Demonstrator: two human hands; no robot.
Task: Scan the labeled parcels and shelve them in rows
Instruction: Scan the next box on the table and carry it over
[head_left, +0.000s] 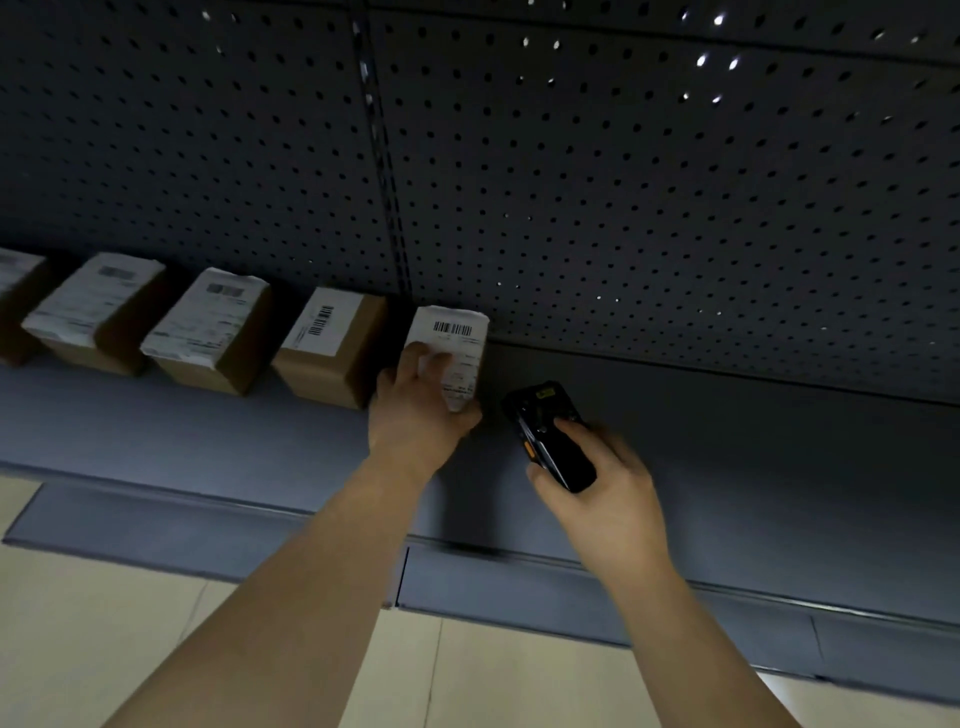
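Five parcels: one row along the back of the shelf.
Row order, left to right: leftmost parcel, cut by the picture's edge; second parcel; third parcel; fourth parcel; fifth parcel.
Labels: one white label on top of each parcel; the barcode reads sharply on the fifth, the others are blurred.
One scanner: dark body, orange side button, front end aimed toward the back panel, near the fifth parcel but apart from it.
Left hand: grips the fifth parcel, fingers curled over its labeled top, thumb on its near side.
Right hand: wrapped round the scanner, thumb lying on its upper face.
Fifth parcel position: right end of the row, just beside the fourth parcel, close to the back panel; contact with the shelf is hidden by the hand.
Open room: shelf surface runs on rightward from the fifth parcel to the picture's edge.
Edges: the shelf's front lip passes under both forearms; beige floor lies below it.
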